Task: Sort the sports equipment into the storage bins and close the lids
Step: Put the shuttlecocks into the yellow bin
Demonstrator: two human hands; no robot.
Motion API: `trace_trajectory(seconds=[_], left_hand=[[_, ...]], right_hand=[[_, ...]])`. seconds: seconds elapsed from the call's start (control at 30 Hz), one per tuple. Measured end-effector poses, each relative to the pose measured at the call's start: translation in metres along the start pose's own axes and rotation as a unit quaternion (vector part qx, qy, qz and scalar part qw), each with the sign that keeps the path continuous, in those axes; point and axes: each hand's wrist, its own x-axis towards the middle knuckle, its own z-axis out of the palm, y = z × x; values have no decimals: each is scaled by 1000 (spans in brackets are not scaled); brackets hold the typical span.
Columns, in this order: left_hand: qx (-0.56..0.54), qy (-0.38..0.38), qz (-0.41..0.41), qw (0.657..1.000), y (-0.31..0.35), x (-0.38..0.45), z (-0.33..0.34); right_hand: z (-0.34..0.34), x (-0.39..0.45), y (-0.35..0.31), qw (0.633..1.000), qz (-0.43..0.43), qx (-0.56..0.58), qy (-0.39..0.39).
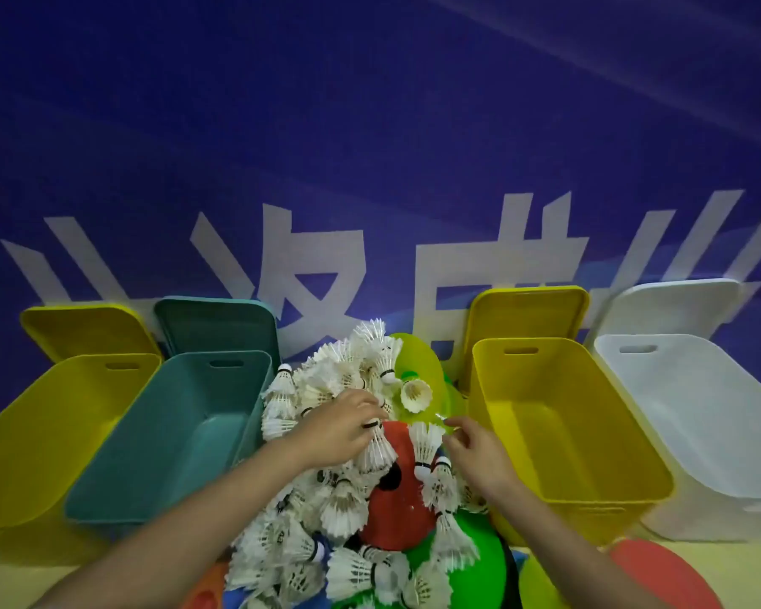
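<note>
Pinched between the fingers of the left hand (pixel 341 428) is a white shuttlecock (pixel 376 448), held by its black-banded cork with the feathers hanging down over a red disc (pixel 398 490). That disc lies in the middle of the shuttlecock pile (pixel 326 476), the landmark for everything else.

Just right of the disc's top edge, the right hand (pixel 479 454) has its fingers loosely curled and its fingertips at the feathers of another shuttlecock (pixel 425 446); whether it has actually taken hold cannot be told.

Left of the pile stands a teal bin (pixel 172 437), open, with nothing visible inside. Farther left, touching it, is a yellow bin (pixel 45 428), open and also bare inside. Behind each, a matching lid leans against the blue banner (pixel 370 125): the teal lid (pixel 216 327) and the yellow lid (pixel 86 329).

Right of the pile is a second yellow bin (pixel 563 428), open and bare inside, and beyond it a white bin (pixel 695 428), likewise. Their lids, another yellow lid (pixel 528 314) and a white lid (pixel 677 307), stand upright behind them.

Lime-green discs (pixel 418 358) lie behind the pile; a bright green disc (pixel 471 560) and a salmon disc (pixel 660 573) lie on its near side.
</note>
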Motion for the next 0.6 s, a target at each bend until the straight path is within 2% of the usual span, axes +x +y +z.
trace_trajectory(seconds=[0.1, 0.33, 0.6], left_hand=[[56, -22, 43, 997, -13, 8, 8], [123, -110, 103, 981, -40, 37, 14], [86, -105, 169, 976, -62, 41, 12]], right_hand=[[25, -9, 3, 999, 25, -31, 31], [56, -4, -3, 987, 94, -127, 5], [78, 25, -4, 973, 93, -213, -9]])
